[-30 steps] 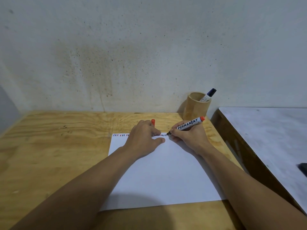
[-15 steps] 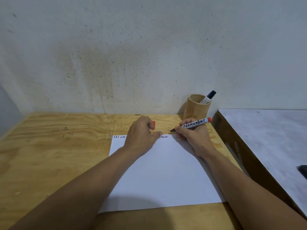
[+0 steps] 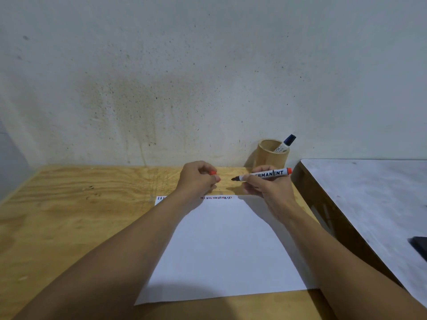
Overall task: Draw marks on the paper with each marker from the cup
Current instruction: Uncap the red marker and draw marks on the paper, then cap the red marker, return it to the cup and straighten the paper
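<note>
A white sheet of paper (image 3: 226, 248) lies on the wooden table (image 3: 69, 215), with a row of short red and dark marks along its far edge. My right hand (image 3: 265, 188) holds an uncapped red marker (image 3: 265, 174) level above the table, tip pointing left, beyond the paper's far edge. My left hand (image 3: 198, 179) is closed around the red cap (image 3: 213, 173), raised just left of the tip. A bamboo cup (image 3: 270, 155) stands at the wall with a blue-capped marker (image 3: 285, 144) in it.
A second table with a pale grey top (image 3: 369, 199) adjoins on the right, a dark object (image 3: 419, 248) at its near edge. A stained wall runs directly behind the wooden table.
Both hands lifted off the paper and moved toward the wall. The marker tip left the row of marks and now lies level, pointing at the cap in my left hand.
</note>
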`<state>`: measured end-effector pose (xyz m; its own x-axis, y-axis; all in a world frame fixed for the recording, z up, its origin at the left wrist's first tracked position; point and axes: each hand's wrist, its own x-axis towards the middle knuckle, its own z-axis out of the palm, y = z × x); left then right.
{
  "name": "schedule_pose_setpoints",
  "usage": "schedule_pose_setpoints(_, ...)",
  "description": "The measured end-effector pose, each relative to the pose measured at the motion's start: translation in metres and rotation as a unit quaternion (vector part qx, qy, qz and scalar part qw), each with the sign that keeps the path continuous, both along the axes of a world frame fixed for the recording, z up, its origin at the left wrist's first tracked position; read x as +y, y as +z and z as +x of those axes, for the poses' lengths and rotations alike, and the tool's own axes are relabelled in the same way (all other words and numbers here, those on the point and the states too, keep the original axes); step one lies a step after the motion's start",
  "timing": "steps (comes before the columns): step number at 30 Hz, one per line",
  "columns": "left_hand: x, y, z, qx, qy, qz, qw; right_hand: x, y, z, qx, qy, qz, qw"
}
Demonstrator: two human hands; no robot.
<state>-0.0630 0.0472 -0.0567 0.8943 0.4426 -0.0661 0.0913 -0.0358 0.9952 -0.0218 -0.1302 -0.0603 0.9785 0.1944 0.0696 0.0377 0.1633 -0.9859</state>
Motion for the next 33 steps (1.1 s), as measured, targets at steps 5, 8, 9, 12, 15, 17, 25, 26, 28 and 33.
schedule_pose_setpoints(5, -0.001, 0.016, -0.003, -0.002, -0.034, -0.166, 0.986, -0.001, 0.017, 0.002, -0.054, 0.008, -0.028, 0.998)
schedule_pose_setpoints(8, -0.003, 0.019, 0.0, -0.003, -0.047, -0.194, 0.98, -0.001, 0.023, 0.003, -0.072, 0.006, -0.033, 0.997)
schedule_pose_setpoints(9, -0.004, 0.02, 0.0, -0.001, -0.055, -0.194, 0.979, -0.001, 0.025, 0.004, -0.077, 0.007, -0.037, 0.996)
schedule_pose_setpoints(12, -0.006, 0.024, 0.0, 0.002, -0.082, -0.196, 0.977, -0.002, 0.029, 0.004, -0.095, 0.009, -0.061, 0.994)
schedule_pose_setpoints(15, -0.005, 0.027, -0.003, -0.007, -0.114, -0.196, 0.974, -0.004, 0.034, 0.005, -0.104, 0.025, -0.059, 0.992)
schedule_pose_setpoints(17, -0.006, 0.029, -0.004, -0.013, -0.125, -0.192, 0.973, -0.006, 0.039, 0.005, -0.101, 0.04, -0.052, 0.993)
schedule_pose_setpoints(25, -0.022, 0.037, -0.004, -0.057, -0.084, -0.134, 0.986, -0.008, 0.044, 0.003, -0.064, 0.06, -0.015, 0.996)
schedule_pose_setpoints(26, -0.024, 0.037, -0.004, -0.059, -0.083, -0.13, 0.986, -0.008, 0.044, 0.003, -0.061, 0.063, -0.018, 0.996)
schedule_pose_setpoints(28, -0.028, 0.035, -0.004, -0.071, -0.086, -0.131, 0.985, -0.009, 0.044, 0.004, -0.056, 0.086, -0.034, 0.994)
schedule_pose_setpoints(33, -0.039, 0.033, 0.001, -0.07, -0.105, -0.007, 0.992, -0.015, 0.057, 0.011, -0.033, 0.099, -0.081, 0.991)
